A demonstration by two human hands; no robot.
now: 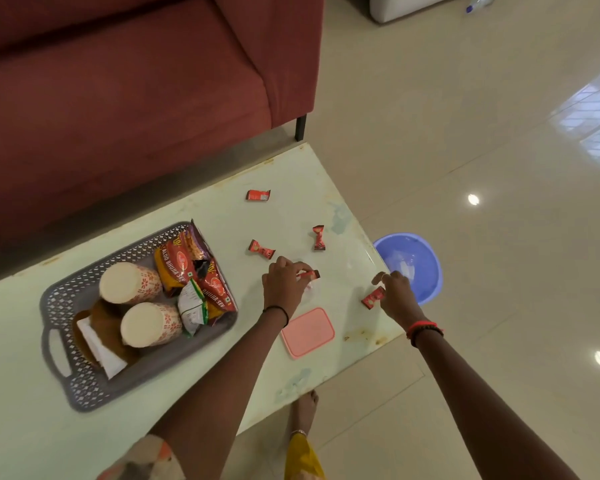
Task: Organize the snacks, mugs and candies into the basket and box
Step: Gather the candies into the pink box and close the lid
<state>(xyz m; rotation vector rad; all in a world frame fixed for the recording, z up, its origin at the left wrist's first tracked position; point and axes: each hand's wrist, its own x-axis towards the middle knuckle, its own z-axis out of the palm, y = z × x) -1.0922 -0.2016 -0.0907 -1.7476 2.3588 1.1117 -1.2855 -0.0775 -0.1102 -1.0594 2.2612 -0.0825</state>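
A grey perforated basket (84,292) on the pale table holds two patterned mugs (129,284) (151,323) lying on their sides, several red snack packets (187,265) and a brown-and-white packet (99,341). Three red wrapped candies lie loose on the table: one far (258,195), one left (261,249), one right (318,238). My left hand (283,289) pinches a red candy (310,274) over a small clear box that is barely visible under it. My right hand (397,294) grips another red candy (373,297) near the table's right edge. A pink lid (307,332) lies flat beside my left wrist.
A maroon sofa (136,81) stands behind the table (291,174). A blue plastic basin (413,261) sits on the tiled floor beyond the table's right edge. My bare foot (305,407) shows below the table's front edge.
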